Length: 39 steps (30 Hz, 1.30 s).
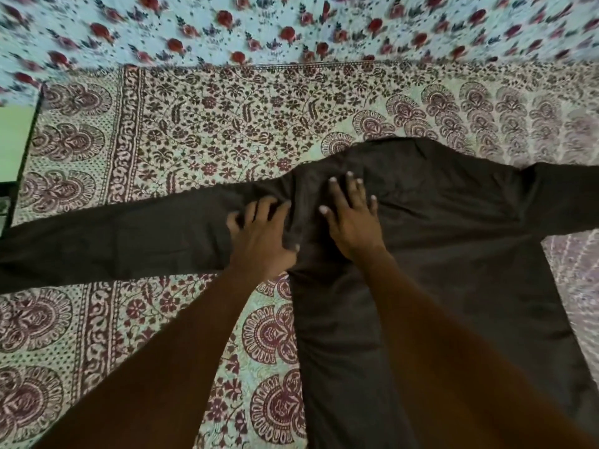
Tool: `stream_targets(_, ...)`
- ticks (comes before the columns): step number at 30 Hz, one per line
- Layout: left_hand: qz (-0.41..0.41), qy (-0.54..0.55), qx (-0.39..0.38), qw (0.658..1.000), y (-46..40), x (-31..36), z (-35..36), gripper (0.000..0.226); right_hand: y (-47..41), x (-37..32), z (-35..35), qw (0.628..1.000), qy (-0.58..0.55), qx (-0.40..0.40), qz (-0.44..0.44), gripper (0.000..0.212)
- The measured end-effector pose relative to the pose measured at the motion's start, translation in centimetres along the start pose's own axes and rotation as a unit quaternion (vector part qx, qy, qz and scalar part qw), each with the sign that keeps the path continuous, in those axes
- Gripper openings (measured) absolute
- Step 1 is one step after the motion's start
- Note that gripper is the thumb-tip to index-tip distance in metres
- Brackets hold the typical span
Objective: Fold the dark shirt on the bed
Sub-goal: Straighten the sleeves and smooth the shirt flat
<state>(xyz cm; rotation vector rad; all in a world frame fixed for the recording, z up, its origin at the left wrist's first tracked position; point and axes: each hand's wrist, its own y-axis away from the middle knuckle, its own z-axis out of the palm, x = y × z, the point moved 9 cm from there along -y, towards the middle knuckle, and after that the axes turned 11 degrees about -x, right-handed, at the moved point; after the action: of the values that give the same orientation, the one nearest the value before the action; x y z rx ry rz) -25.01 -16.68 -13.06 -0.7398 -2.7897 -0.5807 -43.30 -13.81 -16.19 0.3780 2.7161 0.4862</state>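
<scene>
One dark shirt (437,241) lies spread flat on the bed, over one patterned bedcover (207,124) printed with maroon flowers and fan motifs on a pale ground. Two sleeves are stretched out sideways: the left sleeve (113,241) runs long and straight to the left edge of the view, and the right sleeve (564,196) reaches off to the right edge. The body of the shirt runs down toward the person, between the two bare forearms and to the right of them.

Two hands rest on the shirt, near each other at the shoulder where the left sleeve joins the body. The left hand (262,231) lies palm down with its fingers curled and bunching a small ridge of the dark cloth beneath them, so it grips the fabric loosely rather than lying flat. The right hand (353,218) is spread wide, fingers apart and straight, pressing flat on the upper chest of the shirt and grasping nothing.

Beyond the far edge of the bedcover lies one pale blue sheet (291,24) with red roses. At the far left edge a green surface with a dark frame (16,147) shows
</scene>
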Motion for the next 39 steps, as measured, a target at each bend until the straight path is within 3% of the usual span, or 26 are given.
stream_targets(1, 0.034, -0.018, 0.011, 0.999, -0.8, 1.1, -0.6, 0.083, -0.4, 1.3, 0.1, 0.999, -0.012, -0.011, 0.043, 0.072)
stream_targets(3, 0.091, -0.027, -0.026, 0.995, -2.4, 2.8, 0.0, 0.087, -0.9, 1.8, 0.6, 0.998, 0.030, -0.059, 0.024, 0.078)
stream_targets(5, 0.101, -0.018, -0.099, 0.990, -3.6, 3.0, 1.5, 0.101, -1.5, 2.3, -0.4, 0.998, 0.053, -0.031, -0.025, 0.074)
stream_targets(7, 0.080, -0.012, -0.141, 0.987, -4.4, 2.4, 2.5, 0.110, -2.1, 4.4, -2.3, 0.999, 0.044, 0.006, 0.022, 0.071)
stream_targets(10, 0.062, -0.005, -0.145, 0.987, -4.6, 2.3, 2.9, 0.111, -3.4, 6.9, -3.0, 0.992, 0.078, -0.034, 0.095, 0.076)
stream_targets(15, 0.050, -0.028, -0.162, 0.985, -5.2, 3.0, 2.4, 0.114, -3.6, 5.3, -3.6, 0.995, 0.080, -0.013, 0.067, 0.085)
stream_targets(19, 0.040, -0.032, -0.165, 0.985, -5.0, 3.1, 2.5, 0.113, -2.6, 2.5, -1.5, 0.994, 0.109, -0.018, 0.003, 0.078)
stream_targets(25, 0.045, -0.025, -0.160, 0.986, -4.7, 3.2, 2.6, 0.111, -2.6, 3.7, -1.2, 0.994, 0.063, -0.070, 0.056, 0.084)
stream_targets(27, 0.047, -0.029, -0.163, 0.985, -4.4, 3.3, 2.8, 0.108, -1.7, 3.5, -2.1, 0.996, 0.071, -0.031, 0.054, 0.080)
stream_targets(30, 0.048, -0.032, -0.122, 0.991, -3.3, 3.3, 2.6, 0.096, 0.8, 2.4, -2.1, 0.998, 0.054, 0.035, 0.029, 0.072)
stream_targets(35, 0.032, -0.037, -0.003, 0.999, 0.9, 0.5, 3.0, 0.070, 3.1, -1.0, 3.6, 0.995, 0.079, -0.042, -0.053, 0.073)
stream_targets(37, 0.009, -0.043, 0.010, 0.999, 2.1, -2.0, 3.4, 0.068, 3.0, -2.0, 3.0, 0.991, 0.082, -0.012, -0.103, 0.072)
stream_targets(39, -0.014, -0.048, 0.017, 0.999, 3.1, -4.8, 3.2, 0.067, 2.7, -2.2, 2.3, 0.994, 0.074, 0.033, -0.069, 0.074)
